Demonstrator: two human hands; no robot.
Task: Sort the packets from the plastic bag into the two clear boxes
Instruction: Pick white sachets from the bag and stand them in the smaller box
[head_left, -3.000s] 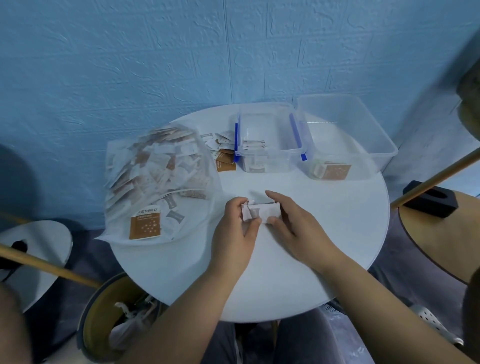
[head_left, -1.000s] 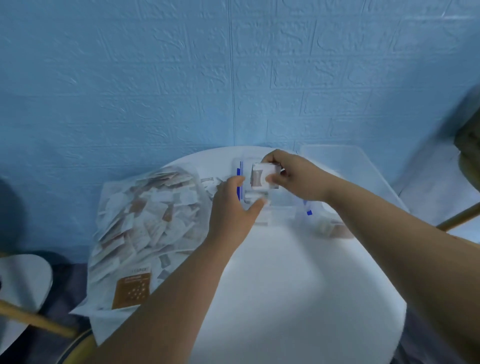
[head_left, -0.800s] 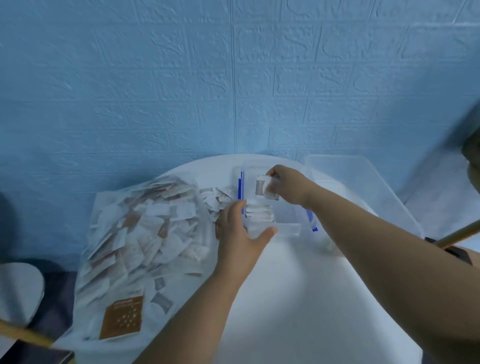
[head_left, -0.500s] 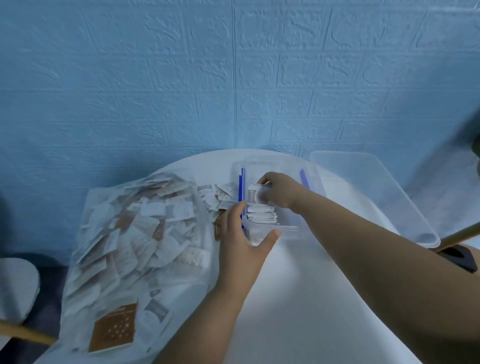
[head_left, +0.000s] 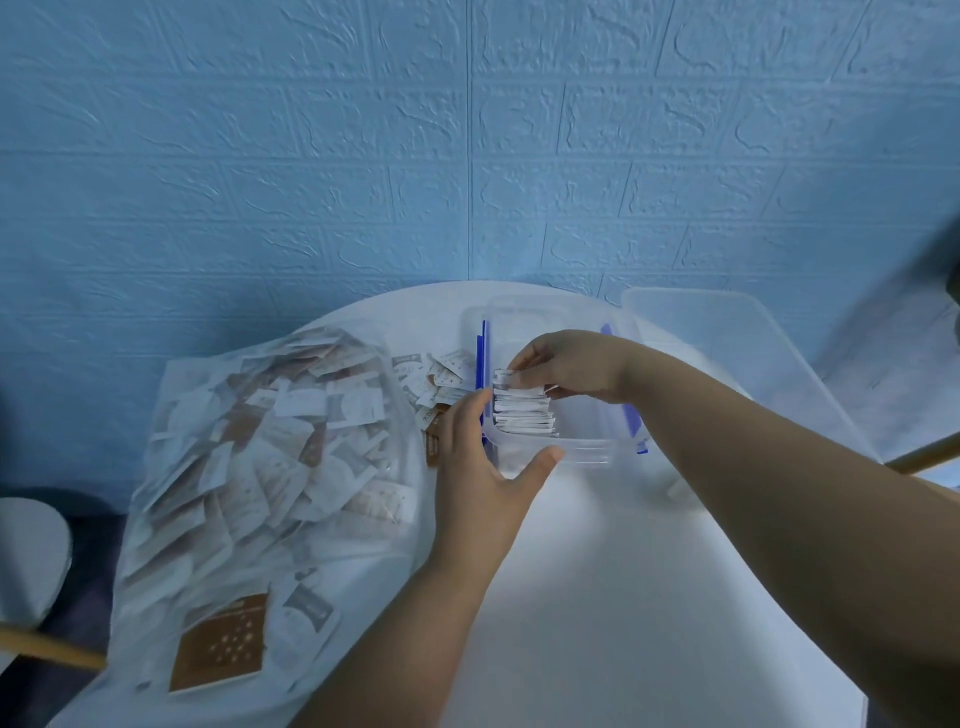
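Observation:
A clear plastic bag (head_left: 260, 467) full of white and brown packets lies on the left of the round white table (head_left: 623, 597). The small clear box (head_left: 582, 449) with blue clips stands at the table's middle back and holds a row of white packets (head_left: 522, 413). My right hand (head_left: 571, 366) is inside this box and pinches a white packet at the back end of the row. My left hand (head_left: 483, 462) holds the box's near left corner, fingers on its left wall and thumb on its front. The larger clear box (head_left: 727, 353) stands to the right.
Several loose packets (head_left: 436, 374) lie on the table between the bag and the small box. A blue textured wall rises just behind the table. A wooden pole (head_left: 924, 457) crosses at the right edge, another wooden pole (head_left: 47, 649) at the lower left.
My right hand carried the white packet from the table's front up over the small box and lowered it into the row. My left hand moved to the box's near left corner.

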